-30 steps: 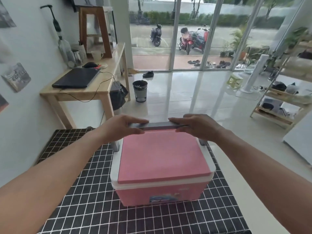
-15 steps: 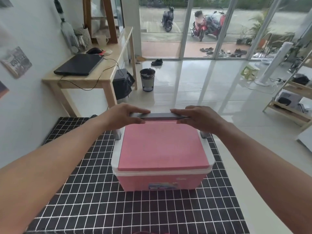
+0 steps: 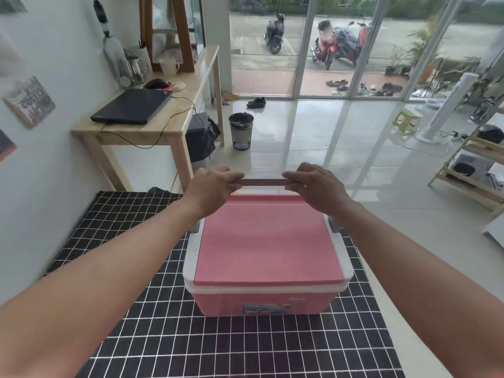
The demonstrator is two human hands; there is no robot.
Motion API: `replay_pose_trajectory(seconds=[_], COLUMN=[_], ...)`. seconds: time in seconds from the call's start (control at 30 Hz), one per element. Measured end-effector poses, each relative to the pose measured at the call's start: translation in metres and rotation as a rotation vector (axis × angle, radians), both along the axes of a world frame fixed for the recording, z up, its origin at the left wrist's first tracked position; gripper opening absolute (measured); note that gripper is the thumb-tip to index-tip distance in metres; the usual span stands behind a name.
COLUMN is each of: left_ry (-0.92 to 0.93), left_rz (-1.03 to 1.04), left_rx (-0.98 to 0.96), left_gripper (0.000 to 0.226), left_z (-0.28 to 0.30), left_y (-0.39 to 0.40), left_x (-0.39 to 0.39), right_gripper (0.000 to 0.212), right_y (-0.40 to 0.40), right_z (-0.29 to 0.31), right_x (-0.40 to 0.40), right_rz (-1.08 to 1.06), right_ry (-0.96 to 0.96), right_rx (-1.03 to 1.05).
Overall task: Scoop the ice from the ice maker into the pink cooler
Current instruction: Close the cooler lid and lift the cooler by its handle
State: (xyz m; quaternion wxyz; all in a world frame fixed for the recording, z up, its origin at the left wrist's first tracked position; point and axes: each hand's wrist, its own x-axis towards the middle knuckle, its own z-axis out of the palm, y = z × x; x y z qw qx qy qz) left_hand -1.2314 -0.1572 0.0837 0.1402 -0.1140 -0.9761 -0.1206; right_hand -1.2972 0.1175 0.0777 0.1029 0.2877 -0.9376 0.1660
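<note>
The pink cooler (image 3: 266,241) stands on a black cloth with a white grid, its pink lid closed inside a white rim. Its grey carry handle (image 3: 263,182) is raised over the far edge of the lid. My left hand (image 3: 211,188) grips the left end of that handle, and my right hand (image 3: 316,186) grips the right end. Both forearms reach in from the lower corners. No ice maker, scoop or ice shows in the head view.
The black grid cloth (image 3: 136,309) covers the surface under the cooler. A wooden desk (image 3: 152,126) with a closed laptop stands at the left wall. A small bin (image 3: 241,130) sits on the tiled floor beyond, and a wooden shelf (image 3: 474,165) is at the right.
The handle, held in both hands, has swung further up and back, away from the lid's far edge. The camera has tilted down a little, so the cooler sits lower in view.
</note>
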Motion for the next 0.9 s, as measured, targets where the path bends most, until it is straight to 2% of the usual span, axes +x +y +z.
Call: replay_pose_trajectory(seconds=[0.1, 0.2, 0.5, 0.67, 0.9], left_ry=[-0.049, -0.124, -0.311, -0.352, -0.323], left_rz=[0.141, 0.228, 0.269, 0.281, 0.259], left_rx=[-0.07, -0.136, -0.113, -0.065, -0.066], left_gripper=[0.037, 0.039, 0.059, 0.069, 0.072], left_z=[-0.011, -0.023, -0.064, -0.077, -0.09], left_y=[0.009, 0.014, 0.02, 0.023, 0.022], left_x=[-0.016, -0.029, -0.053, -0.059, -0.052], right_gripper=[0.028, 0.031, 0.058, 0.058, 0.059], right_y=[-0.011, -0.018, -0.02, -0.02, -0.015], right_z=[-0.009, -0.018, -0.057, -0.065, -0.085], right_x=[-0.008, -0.015, -0.03, -0.04, -0.038], right_rz=[-0.096, -0.15, -0.178, -0.168, -0.169], right_ry=[-0.008, -0.033, -0.21, -0.307, -0.277], right_rx=[-0.022, 0.05, 0.345, 0.342, 0.264])
